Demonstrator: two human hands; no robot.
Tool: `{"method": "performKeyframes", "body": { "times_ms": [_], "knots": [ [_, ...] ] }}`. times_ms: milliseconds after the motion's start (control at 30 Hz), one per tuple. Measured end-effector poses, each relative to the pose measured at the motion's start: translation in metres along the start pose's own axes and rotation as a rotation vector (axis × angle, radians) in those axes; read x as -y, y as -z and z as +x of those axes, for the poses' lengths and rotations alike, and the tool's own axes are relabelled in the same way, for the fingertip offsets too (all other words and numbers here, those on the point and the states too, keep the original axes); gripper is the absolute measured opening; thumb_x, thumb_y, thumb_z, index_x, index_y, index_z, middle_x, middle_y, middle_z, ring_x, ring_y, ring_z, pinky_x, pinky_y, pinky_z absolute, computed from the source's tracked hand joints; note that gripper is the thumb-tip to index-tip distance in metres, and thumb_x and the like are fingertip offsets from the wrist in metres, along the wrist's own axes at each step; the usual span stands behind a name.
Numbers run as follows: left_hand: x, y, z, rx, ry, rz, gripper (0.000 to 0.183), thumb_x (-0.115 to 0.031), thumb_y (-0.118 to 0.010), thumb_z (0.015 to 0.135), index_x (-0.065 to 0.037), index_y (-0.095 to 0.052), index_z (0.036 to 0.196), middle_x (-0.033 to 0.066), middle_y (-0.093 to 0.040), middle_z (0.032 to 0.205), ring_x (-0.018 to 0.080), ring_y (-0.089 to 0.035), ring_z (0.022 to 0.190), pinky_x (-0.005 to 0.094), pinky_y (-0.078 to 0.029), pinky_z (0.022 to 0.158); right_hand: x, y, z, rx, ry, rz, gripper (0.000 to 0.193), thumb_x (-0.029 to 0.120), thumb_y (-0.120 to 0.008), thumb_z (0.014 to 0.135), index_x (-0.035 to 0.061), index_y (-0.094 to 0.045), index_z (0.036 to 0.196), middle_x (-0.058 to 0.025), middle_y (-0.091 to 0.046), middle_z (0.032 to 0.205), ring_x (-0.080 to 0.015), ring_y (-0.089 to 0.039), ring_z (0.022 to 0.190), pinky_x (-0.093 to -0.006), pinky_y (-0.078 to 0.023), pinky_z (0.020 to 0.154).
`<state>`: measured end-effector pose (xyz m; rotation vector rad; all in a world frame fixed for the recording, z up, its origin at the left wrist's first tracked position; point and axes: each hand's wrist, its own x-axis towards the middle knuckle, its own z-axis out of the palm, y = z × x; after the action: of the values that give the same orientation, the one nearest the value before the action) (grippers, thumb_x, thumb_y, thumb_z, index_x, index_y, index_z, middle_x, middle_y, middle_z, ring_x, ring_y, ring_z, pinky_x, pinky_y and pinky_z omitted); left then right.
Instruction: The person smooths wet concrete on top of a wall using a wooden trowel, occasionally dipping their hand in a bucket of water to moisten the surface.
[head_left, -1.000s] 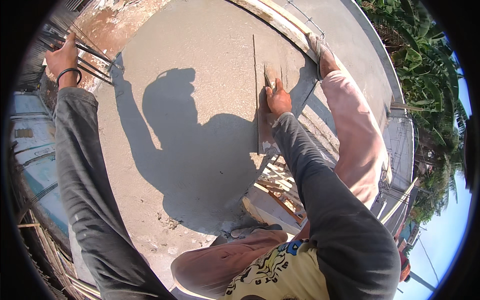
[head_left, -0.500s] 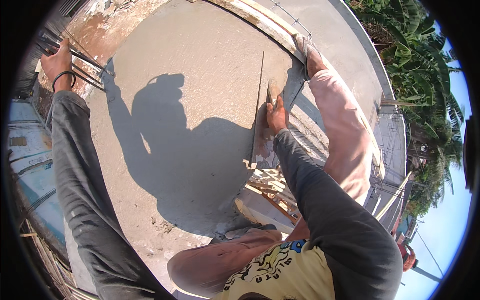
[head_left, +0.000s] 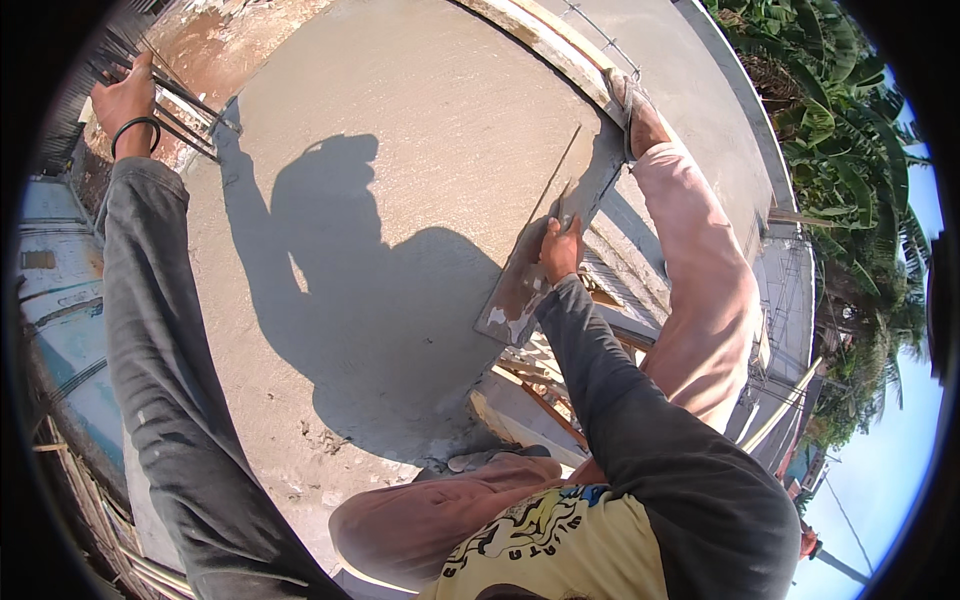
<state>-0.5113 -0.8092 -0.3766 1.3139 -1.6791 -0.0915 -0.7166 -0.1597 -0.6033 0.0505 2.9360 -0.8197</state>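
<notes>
My right hand (head_left: 562, 248) is closed round the handle of a long, flat rectangular trowel (head_left: 512, 292). The trowel's blade lies at a slant on the smooth grey concrete (head_left: 430, 180), close to the slab's right edge, and its lower end is smeared with pale mortar. Out at the far left, my left hand (head_left: 124, 102) grips a bundle of dark steel rebar (head_left: 190, 101) rising by the slab. My shadow falls across the middle of the concrete.
My right foot (head_left: 640, 112) is braced by a wooden board (head_left: 535, 48) along the far edge. Below the slab's right edge is an opening with timber pieces (head_left: 540, 365). Rough, crumbly concrete (head_left: 320, 437) lies near my bent left knee (head_left: 420, 525). Banana plants (head_left: 830, 110) grow at the right.
The trowel has turned clockwise, from nearly upright in the picture to a slant, and its blade face shows more. My right hand has shifted slightly. My left hand keeps its hold on the rebar.
</notes>
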Motion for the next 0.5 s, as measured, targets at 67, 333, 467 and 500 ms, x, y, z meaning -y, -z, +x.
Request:
{"method": "performKeyframes", "body": {
  "times_ms": [67,333,467,500],
  "knots": [
    [0.015,0.003,0.016,0.031,-0.024,-0.027,0.046,-0.044,-0.080,0.067,-0.002,-0.068,0.083,0.0120,-0.071,0.084,0.0260,-0.068,0.082,0.0376,-0.051,0.078,0.069,-0.010,0.018,0.137,-0.143,0.065,0.067,0.031,-0.058,0.094,-0.0014,-0.031,0.146,-0.0332,-0.063,0.116,-0.0490,-0.063,0.106,-0.0499,-0.051,0.091],
    [0.018,0.007,0.008,0.039,-0.025,-0.176,0.049,-0.044,-0.080,0.067,0.000,-0.070,0.085,0.0156,-0.071,0.084,0.0302,-0.069,0.082,0.0390,-0.052,0.081,0.131,-0.012,-0.073,0.482,0.405,-0.246,0.067,0.035,-0.059,0.095,0.0130,-0.031,0.151,-0.0302,-0.069,0.098,-0.0481,-0.067,0.093,-0.0535,-0.052,0.083],
    [0.013,0.008,0.012,0.110,0.076,-0.078,0.053,-0.043,-0.077,0.066,0.000,-0.067,0.097,0.0219,-0.068,0.103,0.0365,-0.065,0.101,0.0412,-0.049,0.092,0.060,0.023,-0.045,0.399,0.389,-0.297,0.065,0.037,-0.056,0.097,0.0168,-0.030,0.152,-0.0291,-0.069,0.096,-0.0473,-0.068,0.085,-0.0535,-0.054,0.076],
    [0.005,0.015,0.001,0.114,0.079,-0.103,0.052,-0.042,-0.077,0.066,0.000,-0.068,0.095,0.0218,-0.068,0.104,0.0357,-0.066,0.101,0.0405,-0.049,0.091,0.081,0.016,-0.027,0.393,0.326,-0.373,0.065,0.038,-0.056,0.096,0.0145,-0.030,0.152,-0.0298,-0.069,0.098,-0.0483,-0.067,0.087,-0.0535,-0.054,0.078]
  ]
}}
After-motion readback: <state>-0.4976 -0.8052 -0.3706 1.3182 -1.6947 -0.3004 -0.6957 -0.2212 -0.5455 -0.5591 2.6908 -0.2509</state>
